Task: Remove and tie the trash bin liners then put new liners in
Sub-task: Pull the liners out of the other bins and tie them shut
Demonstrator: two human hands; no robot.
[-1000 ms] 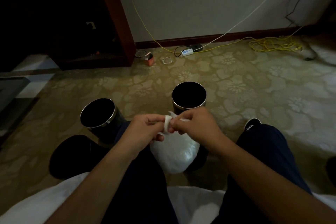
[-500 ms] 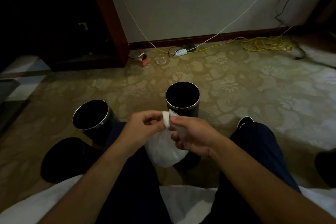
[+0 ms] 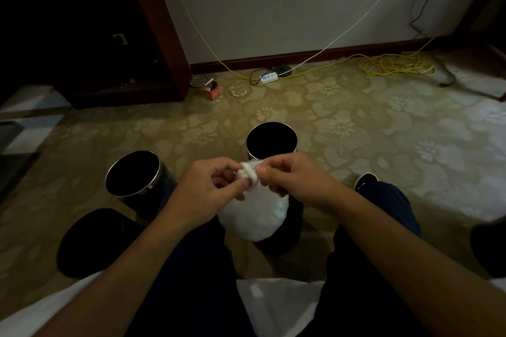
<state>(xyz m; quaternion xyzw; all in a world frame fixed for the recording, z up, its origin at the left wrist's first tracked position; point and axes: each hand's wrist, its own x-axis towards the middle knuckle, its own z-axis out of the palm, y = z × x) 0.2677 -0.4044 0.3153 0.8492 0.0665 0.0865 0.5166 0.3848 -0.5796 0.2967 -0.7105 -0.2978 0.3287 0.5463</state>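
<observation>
A filled white liner bag [image 3: 256, 216] hangs between my knees with its neck twisted into a loop at the top. My left hand [image 3: 210, 186] pinches the twisted neck from the left. My right hand [image 3: 293, 180] pinches it from the right, fingers curled round the plastic. Two round dark trash bins with shiny rims stand on the carpet: one [image 3: 132, 175] to the left of my hands, one [image 3: 271, 141] just behind them. Both bins look dark inside with no liner showing.
A black bag [image 3: 93, 241] lies on the floor at lower left. White sheeting [image 3: 276, 306] lies by my lap. Yellow cable [image 3: 394, 65], a white power strip [image 3: 269, 78] and a small orange carton [image 3: 212, 90] sit near the far wall. A dark wooden cabinet [image 3: 153, 22] stands at left.
The neck of the white bag has been wound into a loop between my fingers. My hands stayed close together above the bag, and my right hand turned knuckles-up again.
</observation>
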